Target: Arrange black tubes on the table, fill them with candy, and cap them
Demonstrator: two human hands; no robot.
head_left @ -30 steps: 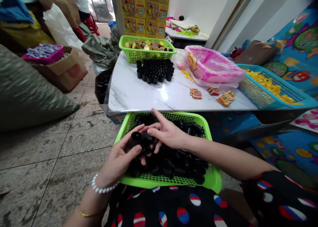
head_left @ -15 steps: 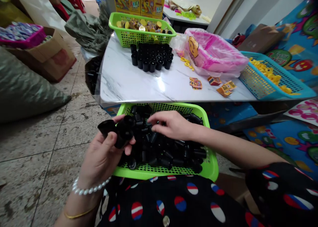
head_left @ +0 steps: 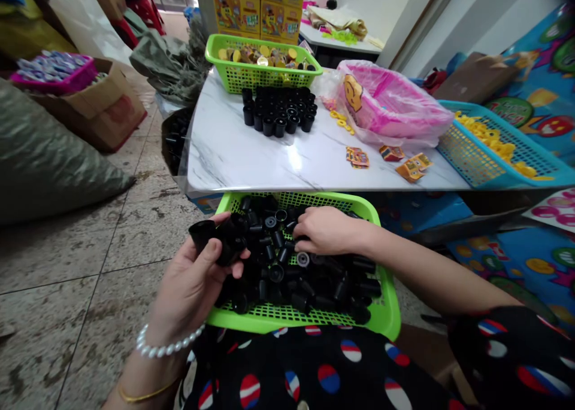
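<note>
My left hand (head_left: 197,272) is wrapped round several small black plastic cups (head_left: 216,237), held above the left side of a green basket (head_left: 390,290). One of these cups tilts with its mouth to the upper left. Loose black cups (head_left: 274,272) lie jumbled in the basket, some on their sides and some showing round ends. Over the basket's middle, my right hand (head_left: 326,230) reaches down among them with its fingers curled. The fingertips are partly hidden, so what they pinch cannot be made out.
Black cups (head_left: 279,114) stand in close rows on the white table (head_left: 242,164). Behind them is a green basket (head_left: 265,78) of yellow and brown pieces. A pink bin (head_left: 386,120) in clear plastic, small printed packets (head_left: 411,167) and a blue basket (head_left: 507,164) of yellow parts are to the right.
My right hand has shifted right and slightly down within the basket, uncovering cups around the middle. My left hand still holds its cups. The whole view has shifted slightly.
</note>
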